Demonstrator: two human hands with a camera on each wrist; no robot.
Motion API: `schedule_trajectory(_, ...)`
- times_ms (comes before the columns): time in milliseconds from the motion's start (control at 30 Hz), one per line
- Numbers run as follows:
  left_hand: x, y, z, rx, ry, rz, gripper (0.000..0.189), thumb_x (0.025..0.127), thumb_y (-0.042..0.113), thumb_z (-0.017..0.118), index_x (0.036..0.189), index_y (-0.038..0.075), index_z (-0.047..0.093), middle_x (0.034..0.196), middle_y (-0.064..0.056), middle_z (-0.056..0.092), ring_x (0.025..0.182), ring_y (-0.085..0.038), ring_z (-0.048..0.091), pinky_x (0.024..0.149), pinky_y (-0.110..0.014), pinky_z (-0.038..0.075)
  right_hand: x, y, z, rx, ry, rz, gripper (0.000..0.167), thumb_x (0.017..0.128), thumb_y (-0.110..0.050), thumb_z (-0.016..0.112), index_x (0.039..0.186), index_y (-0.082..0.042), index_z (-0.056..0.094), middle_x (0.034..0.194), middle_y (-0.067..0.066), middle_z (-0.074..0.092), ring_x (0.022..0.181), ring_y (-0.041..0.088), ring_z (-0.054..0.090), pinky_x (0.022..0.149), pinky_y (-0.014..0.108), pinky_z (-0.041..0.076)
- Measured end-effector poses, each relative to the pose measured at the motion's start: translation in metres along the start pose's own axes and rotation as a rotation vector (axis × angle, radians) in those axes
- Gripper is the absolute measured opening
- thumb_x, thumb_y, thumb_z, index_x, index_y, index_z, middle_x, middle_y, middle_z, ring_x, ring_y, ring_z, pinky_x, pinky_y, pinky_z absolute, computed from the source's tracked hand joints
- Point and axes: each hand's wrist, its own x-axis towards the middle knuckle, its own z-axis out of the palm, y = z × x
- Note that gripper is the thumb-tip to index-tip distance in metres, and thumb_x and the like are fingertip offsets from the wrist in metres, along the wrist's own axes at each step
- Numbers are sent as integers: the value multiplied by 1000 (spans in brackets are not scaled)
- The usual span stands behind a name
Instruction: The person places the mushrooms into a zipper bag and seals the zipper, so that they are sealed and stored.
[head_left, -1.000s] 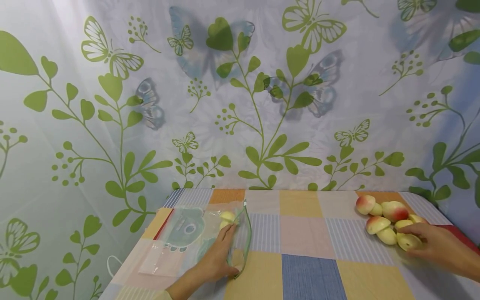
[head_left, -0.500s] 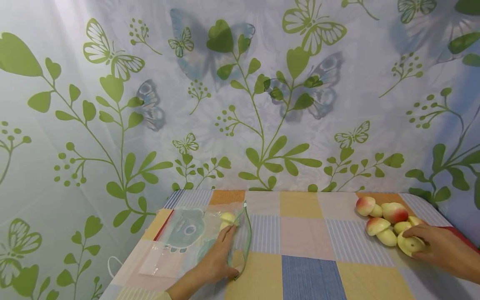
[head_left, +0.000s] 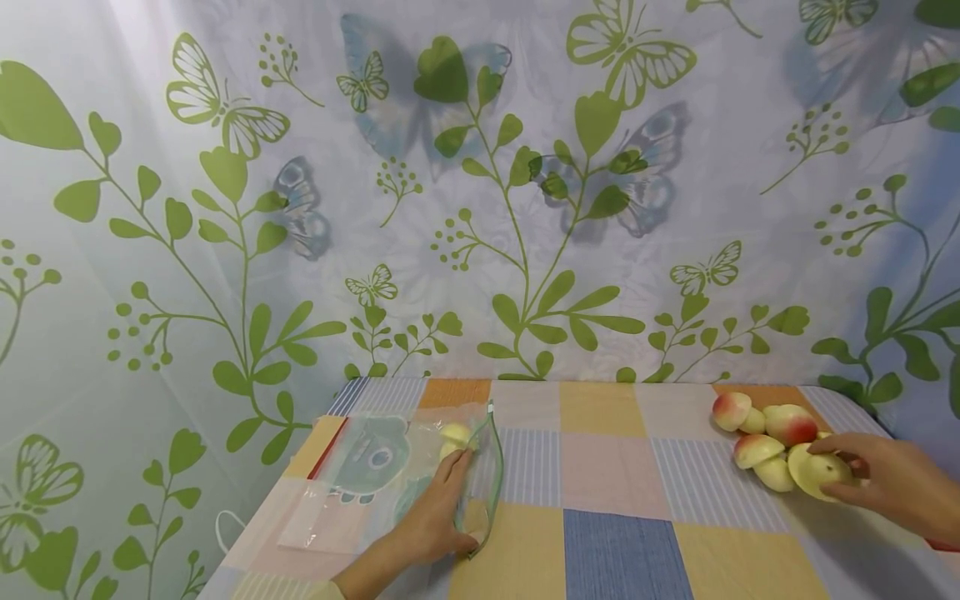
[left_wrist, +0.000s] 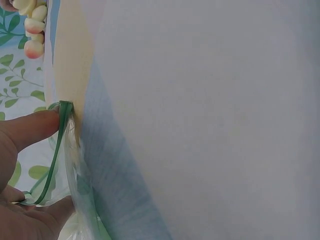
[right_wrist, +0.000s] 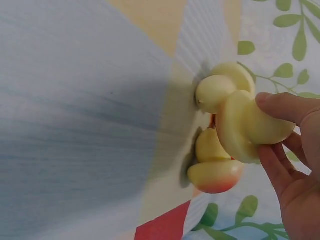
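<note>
My left hand point(head_left: 435, 517) is on the mouth of a clear zip bag point(head_left: 367, 454), its thumb and fingers spread along the green zip strip point(left_wrist: 59, 145). A pale yellow toy mushroom point(head_left: 455, 432) lies in the bag, near the fingertips. At the right of the table, my right hand point(head_left: 896, 479) pinches another pale yellow toy mushroom point(right_wrist: 240, 132), with the thumb on one side of its stem and fingers on the other. The end of that stem faces the head camera. Right behind it sit several more toy mushrooms point(head_left: 753, 451), some with red-blushed caps.
A patchwork tablecloth point(head_left: 615, 550) in yellow, blue, pink and stripes covers the table. Behind and to the left hangs a pale curtain point(head_left: 487, 333) with green leaves and butterflies. A white cord loop point(head_left: 225, 529) shows beyond the table's left edge.
My right hand has drawn its mushroom up slightly from the front of the pile and turned it, so its cap and stem end show more. The left hand and bag have stayed still.
</note>
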Motion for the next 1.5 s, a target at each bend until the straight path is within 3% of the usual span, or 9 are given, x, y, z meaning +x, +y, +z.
schedule_trajectory(133,0,0,0,-1,0,-3,122,69,7,97,161,-5,17,164,-23,19,145,-45,34,112,-49,41,4,-4,-5,11,-30,69,42,60,-9,97,93,-3,72,89,9,72,71,-9,54,55,22,52)
schedule_trajectory(333,-1,-1,0,-1,3,-4,123,68,7,97,161,-5,17,164,-23,19,145,-45,34,112,-50,41,10,-12,-8,44,-30,108,40,66,-12,96,98,-4,74,92,12,73,74,-10,55,56,20,53)
schedule_trajectory(567,0,0,1,16,19,1,125,66,8,98,160,-6,17,163,-24,20,144,-44,35,111,-51,42,18,-21,-8,166,-51,174,42,78,-16,91,112,1,73,108,28,71,80,-15,55,58,17,55)
schedule_trajectory(800,3,-1,1,28,11,-22,125,66,7,98,161,-5,17,164,-23,18,143,-44,37,110,-49,43,27,-30,-2,205,-9,141,32,78,-17,92,104,-10,74,101,13,74,86,-16,56,62,9,51)
schedule_trajectory(1067,3,2,0,32,10,-3,125,67,8,98,160,-6,17,164,-23,18,144,-43,36,111,-49,43,38,-43,6,298,4,111,32,78,-11,91,104,-12,72,94,-9,71,85,-10,62,65,9,52)
schedule_trajectory(1500,1,3,-1,29,17,19,125,66,9,99,160,-7,17,163,-23,20,142,-44,39,109,-49,45,57,-64,25,352,-24,85,37,75,-7,91,105,-8,70,106,11,73,87,-7,64,66,11,54)
